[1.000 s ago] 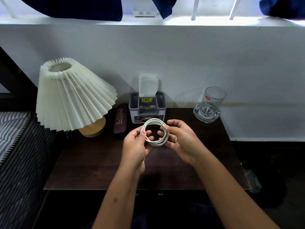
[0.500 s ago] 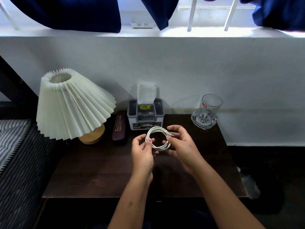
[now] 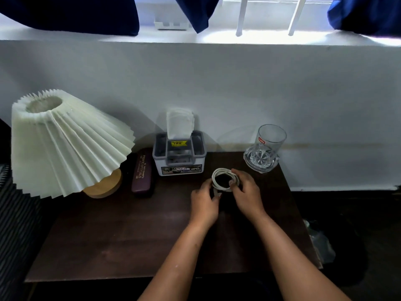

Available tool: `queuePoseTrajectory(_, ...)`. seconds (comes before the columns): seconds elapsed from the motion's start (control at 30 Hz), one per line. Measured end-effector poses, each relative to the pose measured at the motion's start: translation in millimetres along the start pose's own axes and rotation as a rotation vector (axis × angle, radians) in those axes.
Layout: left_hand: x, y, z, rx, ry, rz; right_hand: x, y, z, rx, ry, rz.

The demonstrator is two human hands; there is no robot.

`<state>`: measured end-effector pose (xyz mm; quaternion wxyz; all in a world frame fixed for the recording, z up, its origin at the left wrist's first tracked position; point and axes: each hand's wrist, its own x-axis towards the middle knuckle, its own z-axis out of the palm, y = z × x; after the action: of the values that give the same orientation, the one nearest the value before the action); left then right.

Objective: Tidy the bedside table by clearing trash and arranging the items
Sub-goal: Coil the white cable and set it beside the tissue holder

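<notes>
A coiled white cable (image 3: 219, 173) lies low over the dark wooden bedside table (image 3: 121, 231), just right of the tissue box. My left hand (image 3: 204, 203) pinches the coil's near left side. My right hand (image 3: 247, 192) curls over its right side, fingers on the loops. Whether the coil rests on the tabletop or hovers just above it is unclear.
A pleated cream lamp (image 3: 63, 140) on a wooden base stands at the left. A maroon glasses case (image 3: 142, 172) lies beside a grey tissue box (image 3: 179, 153). A clear glass (image 3: 265, 146) sits on a glass coaster at the back right corner. A white wall rises behind.
Both hands have carried the coiled cable forward and down, from mid-air in front of the tissue box toward the tabletop to its right. The view has tilted slightly.
</notes>
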<state>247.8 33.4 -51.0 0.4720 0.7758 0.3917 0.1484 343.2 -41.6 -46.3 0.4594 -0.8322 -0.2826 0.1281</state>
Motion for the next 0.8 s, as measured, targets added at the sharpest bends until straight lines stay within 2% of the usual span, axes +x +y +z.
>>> queuePoseTrajectory(0.1, 6, -3, 6, 0.154, -0.067, 0.041, 8, 9, 3, -0.068, -0.056, -0.027)
queuePoseTrajectory(0.23, 9, -5, 11, 0.274, -0.069, 0.062, 6, 20, 0, -0.213, -0.177, -0.067)
queuePoseTrajectory(0.4, 9, -3, 11, 0.348, -0.072, 0.095, 2, 27, -7, -0.286, -0.156, -0.126)
queuePoseTrajectory(0.57, 4, 1, 9, 0.47, -0.133, 0.15, -1, 26, -7, -0.423, -0.224, -0.247)
queuePoseTrajectory(0.8, 4, 2, 8, 0.544, -0.2, 0.118, -15, 31, 3, -0.716, -0.298, -0.271)
